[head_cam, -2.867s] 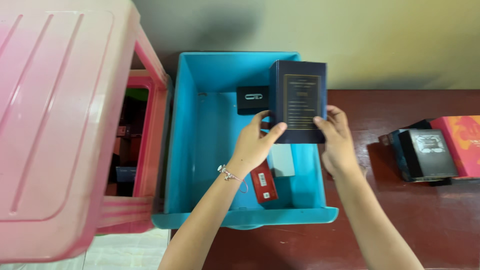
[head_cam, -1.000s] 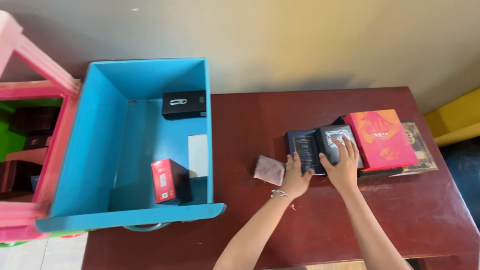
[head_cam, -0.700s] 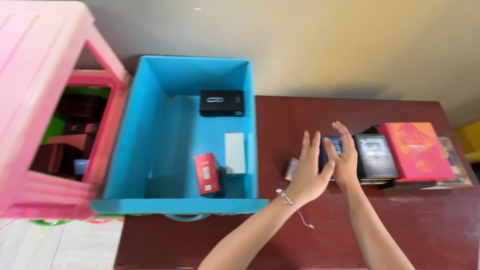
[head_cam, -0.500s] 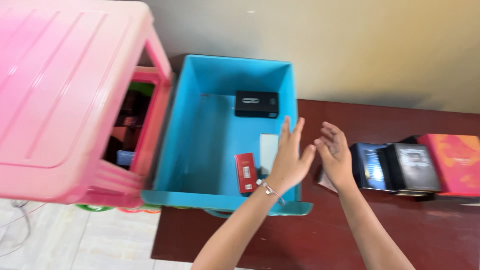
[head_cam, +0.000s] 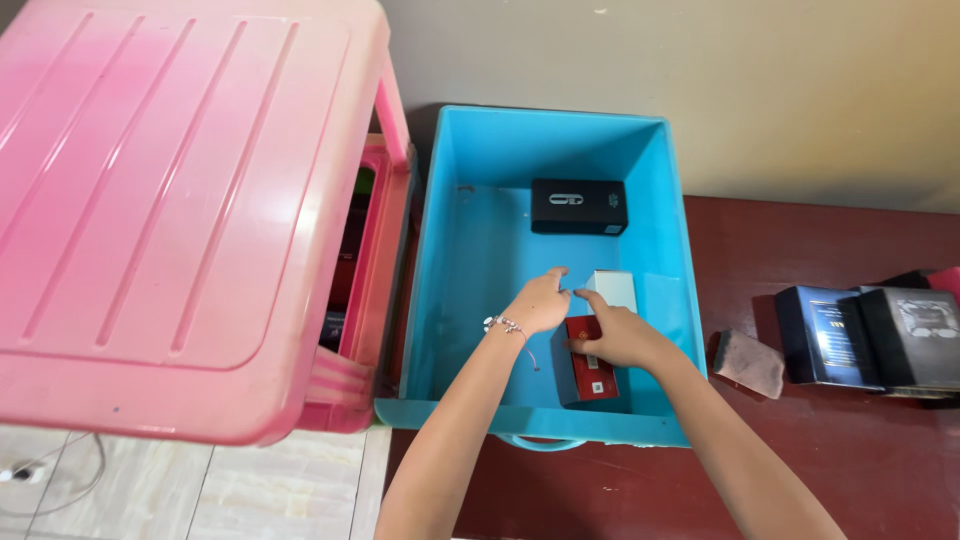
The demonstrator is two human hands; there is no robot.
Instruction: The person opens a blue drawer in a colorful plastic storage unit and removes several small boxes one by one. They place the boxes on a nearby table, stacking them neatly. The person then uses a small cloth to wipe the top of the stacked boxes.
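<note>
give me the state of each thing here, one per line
blue bin: open, on the table edge
red box: flat in the bin, right hand on it
white box: in the bin, left hand reaching it
black box: flat at the bin's far end
pink lid: raised
dark boxes: on the table
</note>
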